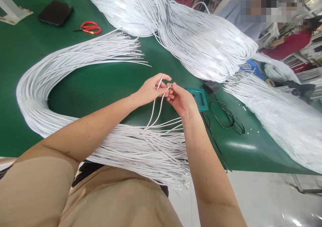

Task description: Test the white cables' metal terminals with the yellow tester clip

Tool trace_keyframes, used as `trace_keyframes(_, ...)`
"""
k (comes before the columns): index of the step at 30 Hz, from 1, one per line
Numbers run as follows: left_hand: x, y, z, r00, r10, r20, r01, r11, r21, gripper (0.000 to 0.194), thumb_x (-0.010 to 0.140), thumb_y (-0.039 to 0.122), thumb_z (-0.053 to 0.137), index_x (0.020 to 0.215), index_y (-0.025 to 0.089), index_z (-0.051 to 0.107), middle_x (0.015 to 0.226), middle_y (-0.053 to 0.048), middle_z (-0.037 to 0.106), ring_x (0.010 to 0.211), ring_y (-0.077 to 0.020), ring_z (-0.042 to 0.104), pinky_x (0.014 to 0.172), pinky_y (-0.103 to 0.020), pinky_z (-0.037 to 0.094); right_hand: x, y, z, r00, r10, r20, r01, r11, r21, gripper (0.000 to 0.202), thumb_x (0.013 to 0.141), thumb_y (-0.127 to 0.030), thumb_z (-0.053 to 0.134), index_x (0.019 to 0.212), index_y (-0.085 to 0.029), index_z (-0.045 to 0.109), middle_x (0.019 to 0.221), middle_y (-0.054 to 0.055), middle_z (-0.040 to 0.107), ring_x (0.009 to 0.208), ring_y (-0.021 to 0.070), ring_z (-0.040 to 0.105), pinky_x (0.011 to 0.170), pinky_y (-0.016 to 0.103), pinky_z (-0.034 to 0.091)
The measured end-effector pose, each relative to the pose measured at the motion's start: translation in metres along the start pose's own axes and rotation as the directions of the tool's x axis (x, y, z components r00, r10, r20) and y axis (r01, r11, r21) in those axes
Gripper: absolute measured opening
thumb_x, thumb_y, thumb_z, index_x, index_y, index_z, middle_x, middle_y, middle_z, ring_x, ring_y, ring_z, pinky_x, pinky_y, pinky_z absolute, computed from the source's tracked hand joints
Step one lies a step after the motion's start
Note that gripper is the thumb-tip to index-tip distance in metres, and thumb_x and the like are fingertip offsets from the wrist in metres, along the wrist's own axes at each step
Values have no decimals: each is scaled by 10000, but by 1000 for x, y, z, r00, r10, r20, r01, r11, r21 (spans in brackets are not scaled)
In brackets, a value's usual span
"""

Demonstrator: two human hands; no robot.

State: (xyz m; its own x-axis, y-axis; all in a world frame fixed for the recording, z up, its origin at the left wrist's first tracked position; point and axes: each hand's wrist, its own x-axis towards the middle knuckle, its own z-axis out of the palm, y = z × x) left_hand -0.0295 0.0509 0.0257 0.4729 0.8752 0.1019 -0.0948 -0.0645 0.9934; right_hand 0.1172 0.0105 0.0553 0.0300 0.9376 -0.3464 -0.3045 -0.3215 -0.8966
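Note:
Two white cables [160, 109] rise from a long bundle of white cables [32, 96] that curves in a U across the green table. My left hand [154, 89] is closed around these two cables, one passing up between its fingers. Against it, my right hand [181, 99] pinches the end of one cable, its fingertips touching those of my left hand. A small yellowish bit shows between the fingertips, too small to make out. The bundle's near ends lie under my forearms, at the table's front edge.
Large white cable bundles [201, 39] lie at the back, another bundle [281, 119] at the right. A teal device [199, 99] and black corded box [211, 87] sit beyond my right hand. Red-handled scissors [91, 27] and a black case [55, 13] lie upper left. People work behind.

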Motion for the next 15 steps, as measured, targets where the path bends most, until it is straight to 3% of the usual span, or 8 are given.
trace_keyframes(3,0,-1,0,1000,4,13,-4,1000,12,363,751,129,644,1109,178,608,715,31,628,658,-91,631,652,-217,504,-1,1,2,985,-156,-77,137,968,-210,268,716,-430,745,795,-177,708,650,-38,560,587,82,490,623,243,451)
trace_keyframes(6,0,1,-3,995,-98,23,99,993,-62,335,752,116,664,1081,165,627,690,26,619,654,-102,638,649,-233,513,1,5,2,935,-340,-101,237,811,-534,140,769,-324,672,771,-185,690,720,-12,619,669,123,538,700,288,467)
trace_keyframes(7,0,2,-5,985,-165,41,169,978,-120,344,750,105,672,1087,160,625,707,18,630,674,-108,651,667,-241,521,2,6,2,905,-415,-88,261,708,-656,117,792,-292,635,749,-191,673,729,-8,621,685,133,540,714,298,461)
trace_keyframes(9,1,6,-8,947,-304,101,320,912,-255,357,745,69,682,1089,142,623,757,-5,660,727,-114,679,738,-259,536,3,10,2,819,-573,18,307,412,-858,169,852,-241,543,711,-196,624,748,10,606,712,151,530,723,309,441)
trace_keyframes(12,2,9,-12,888,-428,170,460,798,-390,322,741,22,672,1049,108,631,799,-35,688,756,-104,694,815,-260,535,3,16,0,685,-659,312,355,-73,-932,281,939,-209,397,730,-193,585,828,69,588,792,189,525,761,331,423)
trace_keyframes(13,2,9,-12,879,-445,173,476,784,-399,312,741,16,669,1039,102,632,794,-37,690,746,-102,693,819,-259,536,3,16,-1,665,-634,394,362,-187,-913,314,960,-214,358,747,-190,588,845,87,586,817,202,525,777,338,420)
trace_keyframes(15,3,5,-13,889,-441,125,456,822,-341,320,729,19,681,1034,101,629,758,-28,684,715,-110,689,790,-272,541,4,16,-6,680,-560,474,362,-307,-880,342,982,-241,330,792,-185,608,865,104,600,848,221,531,798,349,417)
